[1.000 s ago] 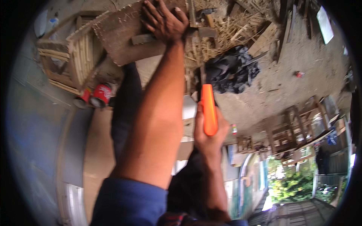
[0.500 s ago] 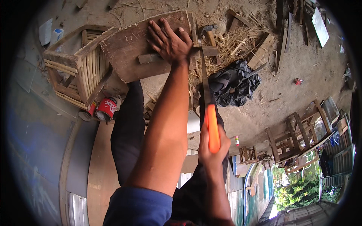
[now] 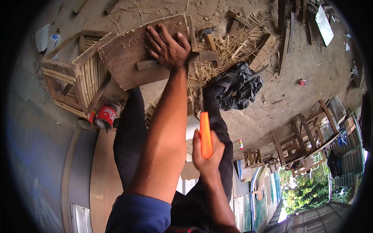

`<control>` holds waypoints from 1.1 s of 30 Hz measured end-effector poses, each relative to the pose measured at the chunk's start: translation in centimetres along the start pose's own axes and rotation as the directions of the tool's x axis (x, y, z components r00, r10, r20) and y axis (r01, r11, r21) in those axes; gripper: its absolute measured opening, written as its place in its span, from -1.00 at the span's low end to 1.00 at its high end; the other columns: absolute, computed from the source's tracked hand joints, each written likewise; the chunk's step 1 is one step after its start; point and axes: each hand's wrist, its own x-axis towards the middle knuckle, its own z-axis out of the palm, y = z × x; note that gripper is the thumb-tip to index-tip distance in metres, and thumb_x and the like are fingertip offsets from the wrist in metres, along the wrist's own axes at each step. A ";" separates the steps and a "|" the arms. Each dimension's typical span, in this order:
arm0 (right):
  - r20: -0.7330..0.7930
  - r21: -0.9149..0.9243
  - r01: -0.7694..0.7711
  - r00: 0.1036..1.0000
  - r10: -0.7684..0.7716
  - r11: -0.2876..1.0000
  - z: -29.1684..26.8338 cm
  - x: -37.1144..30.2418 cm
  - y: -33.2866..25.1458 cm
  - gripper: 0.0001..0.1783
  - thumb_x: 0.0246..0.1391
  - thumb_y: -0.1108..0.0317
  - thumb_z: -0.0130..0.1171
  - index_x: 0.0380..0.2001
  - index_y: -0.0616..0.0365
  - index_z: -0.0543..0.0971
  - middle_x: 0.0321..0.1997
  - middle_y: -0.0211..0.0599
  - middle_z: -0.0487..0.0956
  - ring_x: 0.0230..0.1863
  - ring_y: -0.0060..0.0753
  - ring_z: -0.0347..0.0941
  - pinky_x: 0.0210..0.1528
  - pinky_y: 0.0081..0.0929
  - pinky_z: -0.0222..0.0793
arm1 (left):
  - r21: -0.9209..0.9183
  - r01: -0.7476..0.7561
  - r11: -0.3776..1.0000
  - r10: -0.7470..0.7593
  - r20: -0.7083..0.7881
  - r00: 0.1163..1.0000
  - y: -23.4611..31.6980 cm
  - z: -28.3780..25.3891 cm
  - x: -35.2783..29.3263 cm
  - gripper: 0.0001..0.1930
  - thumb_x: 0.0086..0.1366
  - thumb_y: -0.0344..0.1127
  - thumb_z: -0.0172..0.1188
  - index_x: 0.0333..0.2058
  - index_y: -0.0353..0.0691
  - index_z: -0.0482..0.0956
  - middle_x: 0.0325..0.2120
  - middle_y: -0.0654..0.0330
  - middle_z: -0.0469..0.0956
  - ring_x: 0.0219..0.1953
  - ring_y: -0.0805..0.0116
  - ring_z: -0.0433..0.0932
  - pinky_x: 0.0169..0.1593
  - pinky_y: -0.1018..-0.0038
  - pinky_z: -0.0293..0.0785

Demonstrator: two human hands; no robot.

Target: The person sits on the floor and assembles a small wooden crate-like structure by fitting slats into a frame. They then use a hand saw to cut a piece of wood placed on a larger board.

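My left hand (image 3: 168, 48) lies with spread fingers on a worn brown wooden board (image 3: 120, 50), its heel by a short wooden strip (image 3: 149, 63). That strip crosses the board and sticks out past its right edge. Lower down, between my legs, my right hand (image 3: 210, 155) is closed round the orange handle (image 3: 206, 134) of a handsaw. The saw's blade points away from me toward the strip and shows only as a thin line, so whether it touches the wood I cannot tell.
A slatted wooden frame (image 3: 87, 73) stands left of the board, with red cans (image 3: 105, 116) near it. A hammer (image 3: 210, 39) rests by straw and wood scraps (image 3: 237, 46). Crumpled black plastic (image 3: 243, 87) lies beside my right leg. Wooden frames (image 3: 301, 136) stand farther right.
My right hand and the saw have shifted left, and the handle has turned slightly. The blade's broad side no longer shows. My left hand keeps its place on the board while the view has shifted slightly.
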 end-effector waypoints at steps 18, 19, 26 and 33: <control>0.059 -0.049 0.062 0.997 -0.059 0.997 0.5 -2.5 -0.7 -0.87 0.14 0.46 0.22 -0.38 0.34 0.55 -0.62 -0.15 0.50 -0.60 -0.50 0.50 -0.47 -0.52 0.39 | -0.005 -0.026 1.000 0.026 -0.001 1.000 0.2 0.3 0.5 -0.24 0.28 0.02 0.02 0.38 -0.22 0.15 0.44 -0.21 0.00 0.45 -0.26 0.01 0.40 -0.21 -0.11; 0.049 -0.069 0.034 0.998 -0.031 0.997 0.3 -2.8 -0.4 -0.88 0.14 0.46 0.21 -0.38 0.33 0.55 -0.62 -0.15 0.51 -0.60 -0.50 0.49 -0.47 -0.52 0.39 | -0.033 -0.022 0.999 0.023 0.022 0.999 0.2 0.2 0.4 -0.23 0.29 0.02 0.00 0.39 -0.24 0.13 0.46 -0.21 -0.05 0.47 -0.26 -0.05 0.42 -0.21 -0.18; 0.004 -0.025 0.075 0.997 -0.075 0.997 -0.7 0.3 1.8 -0.90 0.19 0.50 0.15 -0.35 0.36 0.56 -0.61 -0.38 0.50 -0.57 -0.66 0.37 -0.48 -0.59 0.33 | -0.020 -0.013 1.000 0.013 -0.024 1.000 0.1 -0.2 0.1 -0.24 0.28 0.04 -0.01 0.37 -0.24 0.18 0.43 -0.21 0.05 0.45 -0.23 0.05 0.41 -0.21 -0.10; -0.046 -0.037 0.172 0.984 -0.173 0.984 -0.4 -2.3 1.7 -0.81 0.09 0.48 0.31 -0.49 0.29 0.49 -0.74 -0.17 0.44 -0.76 -0.43 0.43 -0.62 -0.49 0.33 | -0.010 -0.019 1.000 0.019 -0.034 0.999 -0.1 -0.2 0.0 -0.26 0.26 0.04 0.00 0.35 -0.23 0.23 0.44 -0.19 0.04 0.45 -0.23 0.04 0.41 -0.21 -0.09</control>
